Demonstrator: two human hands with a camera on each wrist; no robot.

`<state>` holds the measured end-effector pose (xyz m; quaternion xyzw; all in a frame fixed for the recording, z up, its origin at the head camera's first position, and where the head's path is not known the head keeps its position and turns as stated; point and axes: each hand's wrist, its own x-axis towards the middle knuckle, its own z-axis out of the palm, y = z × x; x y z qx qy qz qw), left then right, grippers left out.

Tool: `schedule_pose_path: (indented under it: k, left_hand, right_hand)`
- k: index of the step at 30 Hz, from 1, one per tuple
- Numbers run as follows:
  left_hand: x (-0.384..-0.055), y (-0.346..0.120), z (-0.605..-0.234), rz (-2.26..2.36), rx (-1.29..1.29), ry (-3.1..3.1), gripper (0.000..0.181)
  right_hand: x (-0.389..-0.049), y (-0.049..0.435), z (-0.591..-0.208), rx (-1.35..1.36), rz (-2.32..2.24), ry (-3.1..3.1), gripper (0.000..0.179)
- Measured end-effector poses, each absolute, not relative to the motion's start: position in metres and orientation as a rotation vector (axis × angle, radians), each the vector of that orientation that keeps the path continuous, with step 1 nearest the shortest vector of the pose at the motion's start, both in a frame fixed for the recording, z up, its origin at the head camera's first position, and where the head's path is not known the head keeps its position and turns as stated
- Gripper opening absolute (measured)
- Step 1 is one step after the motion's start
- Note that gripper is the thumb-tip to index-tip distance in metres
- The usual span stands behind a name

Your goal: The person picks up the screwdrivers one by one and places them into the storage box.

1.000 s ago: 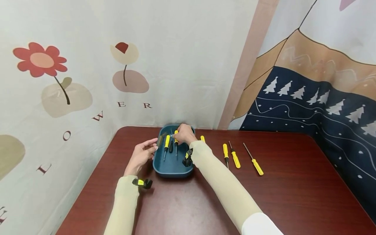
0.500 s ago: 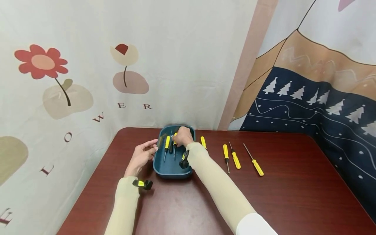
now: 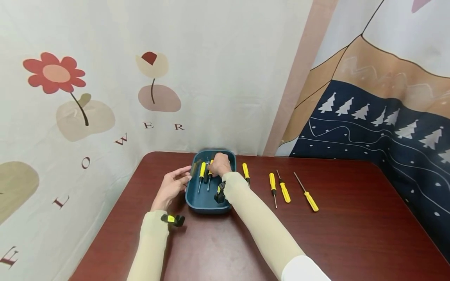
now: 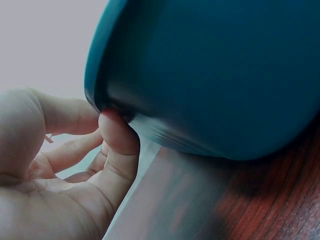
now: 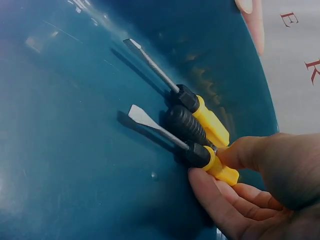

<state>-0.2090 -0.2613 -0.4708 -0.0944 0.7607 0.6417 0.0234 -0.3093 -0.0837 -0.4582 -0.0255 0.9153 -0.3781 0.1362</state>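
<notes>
My right hand [image 3: 220, 164] reaches into the blue tray [image 3: 207, 205] and pinches the yellow handle of a flat-blade screwdriver [image 5: 222, 173] between thumb and fingers. Right beside it lies a black ribbed handle [image 5: 185, 124], its far end hidden by the other tools. Beyond that is another yellow-and-black screwdriver [image 5: 212, 122], its blade parallel to the held one. At the tray's left side, my left hand [image 3: 172, 188] holds the rim, thumb on one face and index finger on the other, as the left wrist view shows.
On the red-brown tabletop [image 3: 351, 218], right of the tray, lie several yellow-handled screwdrivers: one by the right sleeve [image 3: 246, 170], a pair side by side [image 3: 272, 181], and one farther right [image 3: 311, 201]. A printed curtain [image 3: 225, 78] hangs behind the table.
The right hand has shifted its screwdriver slightly left and toward me, bringing it closer to the black handle. My left hand stays on the tray's rim.
</notes>
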Motion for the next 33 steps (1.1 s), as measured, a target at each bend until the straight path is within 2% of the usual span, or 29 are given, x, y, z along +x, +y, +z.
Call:
schedule_pose_path:
  k: [17, 29, 33]
  left_hand:
    - [-0.208, -0.259, -0.472, 1.998, -0.284, 2.365, 0.043]
    - [-0.220, -0.266, -0.473, 1.989, -0.263, 2.357, 0.043]
    - [-0.224, -0.268, -0.473, 1.990, -0.254, 2.355, 0.043]
  right_hand:
    - [-0.303, -0.077, -0.451, -0.153, -1.054, 2.619, 0.023]
    - [-0.310, -0.073, -0.441, -0.232, -0.907, 2.613, 0.034]
    - [-0.311, -0.073, -0.437, -0.297, -0.784, 2.635, 0.044]
